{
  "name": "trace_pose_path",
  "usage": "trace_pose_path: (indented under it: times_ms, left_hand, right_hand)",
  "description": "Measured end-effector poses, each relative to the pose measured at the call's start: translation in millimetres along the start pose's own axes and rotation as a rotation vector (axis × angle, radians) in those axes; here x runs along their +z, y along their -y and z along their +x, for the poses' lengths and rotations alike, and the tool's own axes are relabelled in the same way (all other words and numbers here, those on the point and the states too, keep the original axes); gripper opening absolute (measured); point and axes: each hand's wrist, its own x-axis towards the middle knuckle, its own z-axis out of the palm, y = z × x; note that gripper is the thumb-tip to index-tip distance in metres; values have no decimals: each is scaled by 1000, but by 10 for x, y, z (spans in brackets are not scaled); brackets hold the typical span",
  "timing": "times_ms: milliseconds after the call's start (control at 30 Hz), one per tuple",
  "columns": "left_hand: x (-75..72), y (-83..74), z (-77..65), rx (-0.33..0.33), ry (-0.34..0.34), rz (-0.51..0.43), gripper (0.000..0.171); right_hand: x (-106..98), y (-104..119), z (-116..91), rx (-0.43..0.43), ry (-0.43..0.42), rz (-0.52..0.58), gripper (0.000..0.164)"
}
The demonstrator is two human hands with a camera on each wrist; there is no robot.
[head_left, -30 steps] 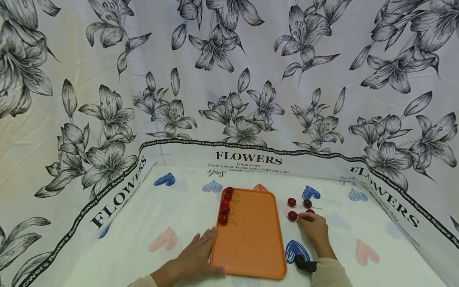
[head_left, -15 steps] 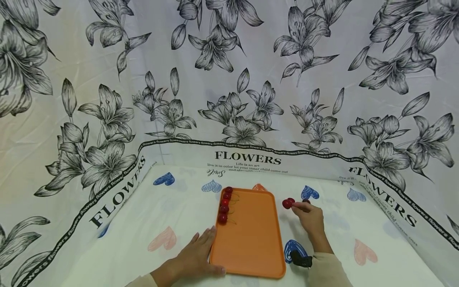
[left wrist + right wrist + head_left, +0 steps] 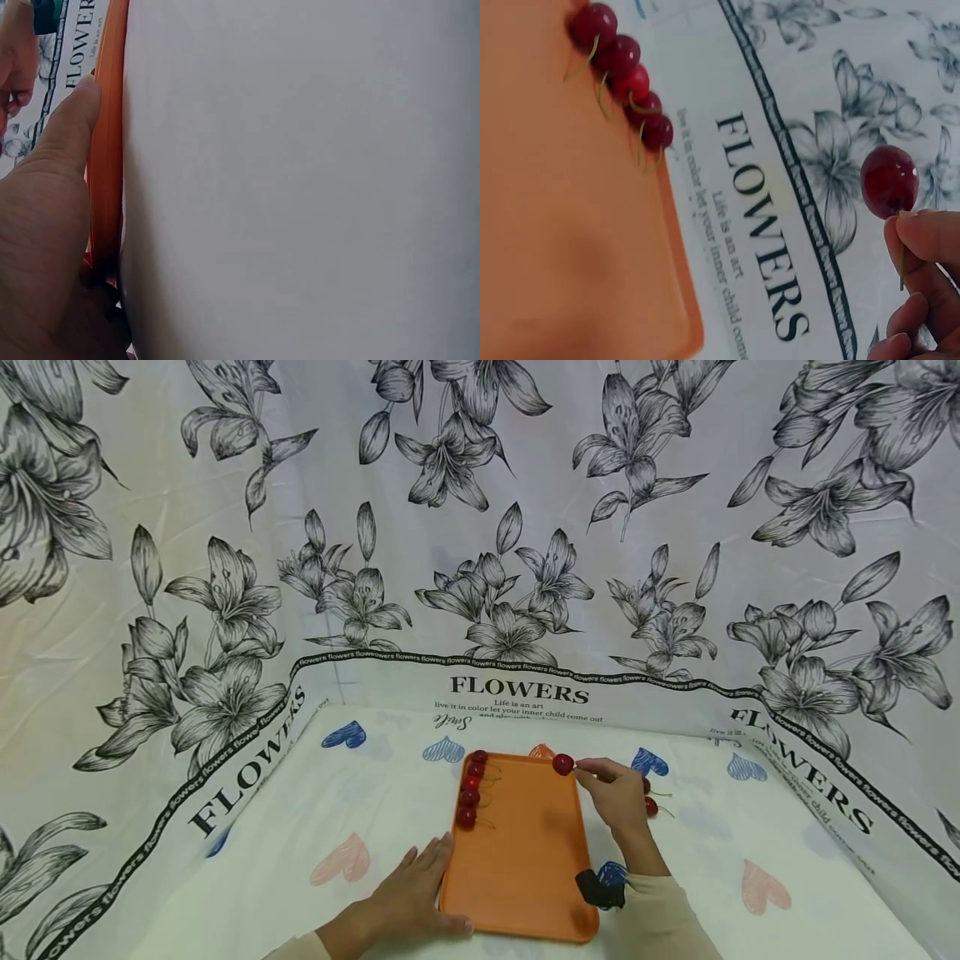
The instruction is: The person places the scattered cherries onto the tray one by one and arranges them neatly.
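Observation:
My right hand point(image 3: 617, 795) pinches a dark red cherry point(image 3: 889, 181) by its green stem between thumb and forefinger. In the head view that cherry hangs above the far right corner of the orange tray point(image 3: 525, 860). Along the tray's left edge several cherries point(image 3: 469, 784) lie in a row, stems pointing right. My left hand point(image 3: 405, 893) rests against the tray's near left edge, fingers extended, the thumb at the front rim. The left wrist view shows part of the left hand point(image 3: 45, 225) along the tray's side point(image 3: 107, 135).
Right of the tray, loose cherries point(image 3: 650, 807) lie on the white heart-printed tablecloth point(image 3: 720, 860), partly behind the right hand. A black strap-like piece point(image 3: 600, 888) is at the right wrist. Flower-printed curtain point(image 3: 525, 685) encloses the back and sides.
My right hand lifts a cherry from the group on the right and carries it left and away from me, over the tray's far right corner. The left hand stays in place.

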Motion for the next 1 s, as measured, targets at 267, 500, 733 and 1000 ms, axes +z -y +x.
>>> trace_pose_path:
  times_ms: [267, 500, 733, 1000]
  left_hand:
    - [4, 3, -1, -19, 4, -1, 124]
    - [-1, 16, 29, -24, -8, 1, 126]
    - [11, 23, 21, -15, -9, -1, 126]
    - [-11, 25, 16, 1, -14, 11, 126]
  right_hand:
    - [327, 202, -89, -77, 76, 67, 9]
    - [723, 186, -171, -162, 184, 75, 5]
    - [937, 47, -271, -187, 252, -7, 5]
    - [1120, -97, -344, -205, 332, -118, 5]
